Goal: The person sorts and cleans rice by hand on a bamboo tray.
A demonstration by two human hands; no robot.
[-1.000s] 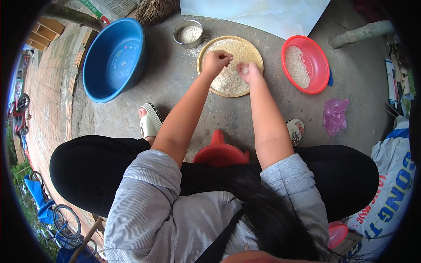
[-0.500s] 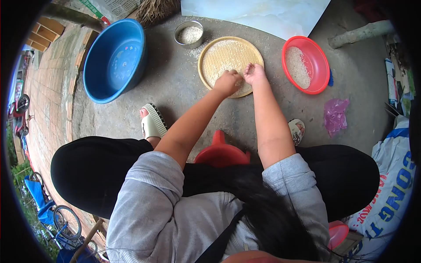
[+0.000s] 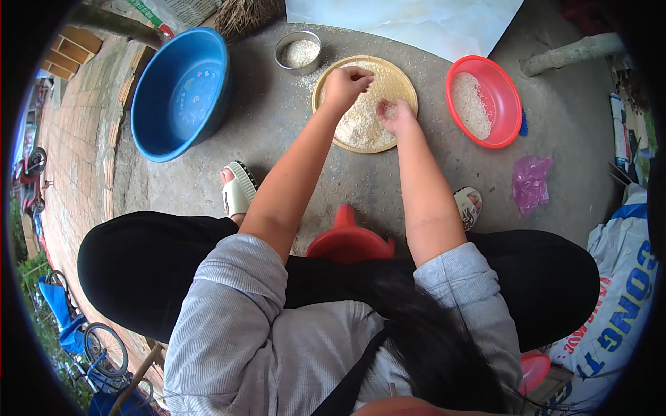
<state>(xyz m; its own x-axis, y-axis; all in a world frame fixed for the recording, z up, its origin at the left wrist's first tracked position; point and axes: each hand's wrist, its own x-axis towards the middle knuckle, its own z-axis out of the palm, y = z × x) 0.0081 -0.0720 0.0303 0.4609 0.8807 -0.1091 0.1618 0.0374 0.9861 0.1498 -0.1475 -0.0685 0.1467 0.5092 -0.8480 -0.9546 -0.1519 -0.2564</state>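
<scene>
A round woven tray (image 3: 409,87) with a raised rim lies on the floor in front of me, and pale rice grains (image 3: 361,130) are spread over it. Above the tray's left part is my left hand (image 3: 347,86), its fingertips pinched together; whatever they hold is too small to make out. My right hand (image 3: 397,118) is turned palm up over the tray's right part. Its fingers curl into a cup around what look like a few rice grains.
A metal bowl (image 3: 283,57) with rice stands behind the tray at left. A red basin (image 3: 510,107) with rice sits at right, a large blue basin (image 3: 184,142) at left. A purple plastic bag (image 3: 531,184) lies at right. A red stool (image 3: 350,243) is beneath me.
My left hand has moved up and left across the tray, away from my right hand. The right hand has shifted slightly left, its palm now showing in a cup.
</scene>
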